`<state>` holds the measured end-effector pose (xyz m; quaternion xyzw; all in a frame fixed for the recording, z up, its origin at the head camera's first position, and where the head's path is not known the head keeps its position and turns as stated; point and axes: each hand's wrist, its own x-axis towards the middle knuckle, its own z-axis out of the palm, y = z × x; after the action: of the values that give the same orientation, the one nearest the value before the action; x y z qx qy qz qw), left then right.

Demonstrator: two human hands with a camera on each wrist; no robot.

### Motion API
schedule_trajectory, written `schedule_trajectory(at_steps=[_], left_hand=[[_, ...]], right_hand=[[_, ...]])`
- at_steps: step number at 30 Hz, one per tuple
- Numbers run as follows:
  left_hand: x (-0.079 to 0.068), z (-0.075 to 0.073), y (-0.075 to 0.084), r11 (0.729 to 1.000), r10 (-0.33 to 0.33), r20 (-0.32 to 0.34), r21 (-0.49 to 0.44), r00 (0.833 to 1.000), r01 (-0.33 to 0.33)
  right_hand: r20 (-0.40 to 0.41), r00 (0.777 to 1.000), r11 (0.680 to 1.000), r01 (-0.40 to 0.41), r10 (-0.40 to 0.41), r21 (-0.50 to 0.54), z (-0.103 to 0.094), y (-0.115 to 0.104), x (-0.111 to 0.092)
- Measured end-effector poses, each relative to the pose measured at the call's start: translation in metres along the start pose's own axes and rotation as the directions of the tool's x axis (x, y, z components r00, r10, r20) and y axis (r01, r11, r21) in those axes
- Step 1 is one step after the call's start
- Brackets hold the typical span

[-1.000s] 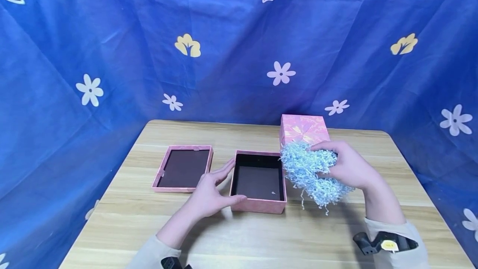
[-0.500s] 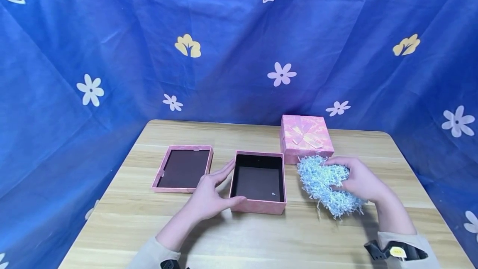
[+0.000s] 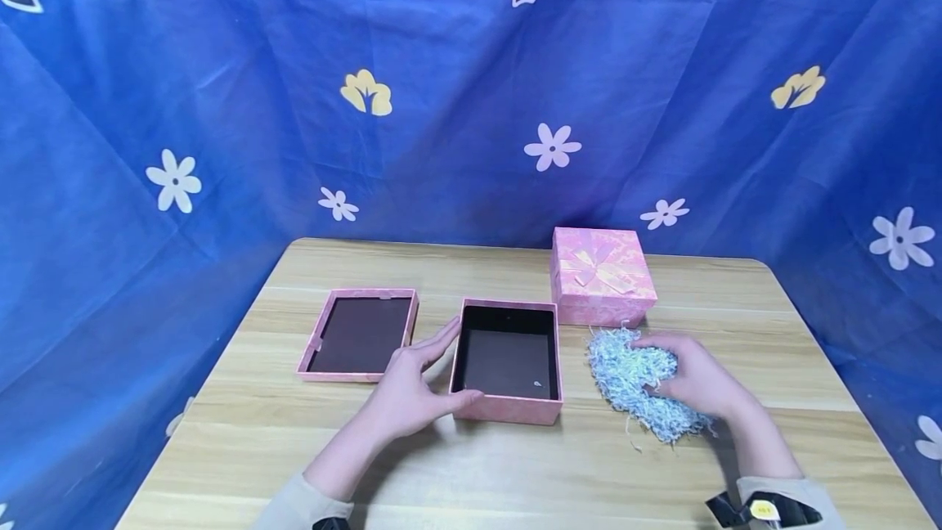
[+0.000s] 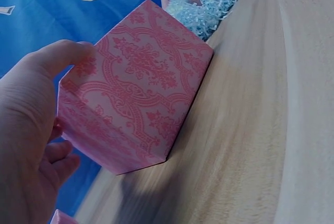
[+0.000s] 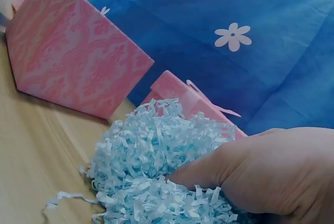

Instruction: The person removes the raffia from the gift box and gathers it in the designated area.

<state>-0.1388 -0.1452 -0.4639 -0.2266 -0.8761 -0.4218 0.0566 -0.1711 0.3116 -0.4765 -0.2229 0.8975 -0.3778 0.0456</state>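
An open pink gift box (image 3: pixel 508 409) with a black inside stands mid-table; a tiny pale scrap (image 3: pixel 537 384) lies in it. My left hand (image 3: pixel 412 387) holds its near left corner, thumb at the front rim and fingers along the left wall. In the left wrist view the patterned box wall (image 4: pixel 141 72) shows beside the thumb. To the right of the box, my right hand (image 3: pixel 695 375) grips a clump of light blue shredded paper (image 3: pixel 621 375), low over the tabletop. The right wrist view shows the thumb (image 5: pixel 203 169) sunk into the shredded paper (image 5: pixel 151 151); the fingers are hidden.
The pink box lid (image 3: pixel 356 338) lies inside up on the left. A closed pink gift box with a ribbon bow (image 3: pixel 603 272) stands behind the shredded paper, near the back edge of the wooden table (image 3: pixel 500 481). A blue patterned curtain (image 3: pixel 456 105) hangs behind.
My right hand has carried the shredded paper rightward, away from the open box, and then down close to the table. The ribboned box is uncovered. My left hand has stayed at the open box.
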Motion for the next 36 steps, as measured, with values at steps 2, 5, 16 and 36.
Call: schedule_trajectory(at_steps=[2,5,16,36], left_hand=[[0.0,0.0,0.0,1.0,-0.004,0.003,0.009,1.0,0.004],[0.0,-0.001,0.001,1.0,-0.011,0.01,0.012,1.0,0.011],[0.002,-0.008,0.004,0.999,0.032,0.012,0.04,0.999,-0.032],[0.045,-0.029,0.033,0.998,0.039,0.03,-0.046,0.999,-0.038]], right_hand=[[-0.005,1.0,1.0,0.0,0.0,-0.003,0.002,-0.001,-0.001],[-0.006,1.0,1.0,0.006,-0.006,0.001,0.002,-0.002,-0.002],[0.02,1.0,1.0,0.023,-0.023,0.001,-0.012,-0.011,-0.009],[-0.042,0.999,0.996,0.001,0.002,0.088,-0.067,-0.025,-0.014]])
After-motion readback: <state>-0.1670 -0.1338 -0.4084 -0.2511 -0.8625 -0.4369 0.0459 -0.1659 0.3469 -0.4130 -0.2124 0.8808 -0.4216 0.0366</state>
